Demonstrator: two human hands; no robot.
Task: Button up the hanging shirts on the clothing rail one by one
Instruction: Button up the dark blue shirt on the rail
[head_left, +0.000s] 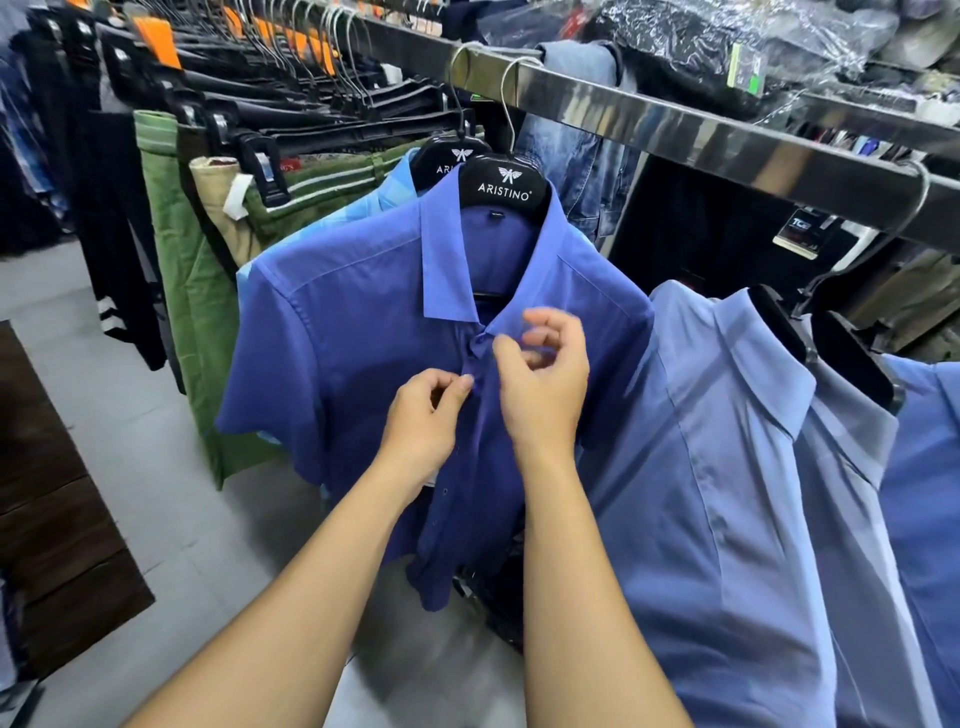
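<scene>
**A:** What do we have nearest us?
**B:** Our two bare forearms, reaching up to the dark blue shirt (363, 338). Our left hand (423, 415) has its grip clamped on the edge of the shirt's front, with thumb and forefinger pinching the cloth a little below the collar.
**A:** And the other?
**B:** Our right hand (543, 384) sits just beside it, slightly higher. Its fingers are curled and blue cloth shows between them, so we read that grip as clamped on the facing edge.
**A:** How does the front stand?
**B:** It is closed just under the collar. Lower down the two edges hang apart, and we see small buttons (445, 491) along one of them.
**A:** Where does the shirt hang?
**B:** On a black hanger (511, 189) marked ARISTINO, hooked over the metal rail (675, 124), about midway along the stretch we see.
**A:** Its neighbours?
**B:** A paler blue shirt (727, 467) touches it toward the rail's right end. Toward the left end we see a light blue shirt (395, 179) right behind it, then green trousers (176, 270) and a row of dark trousers on clip hangers.
**A:** And farthest off?
**B:** Denim (587, 156) hangs behind the rail, and plastic-wrapped goods (727, 41) lie above it.
</scene>
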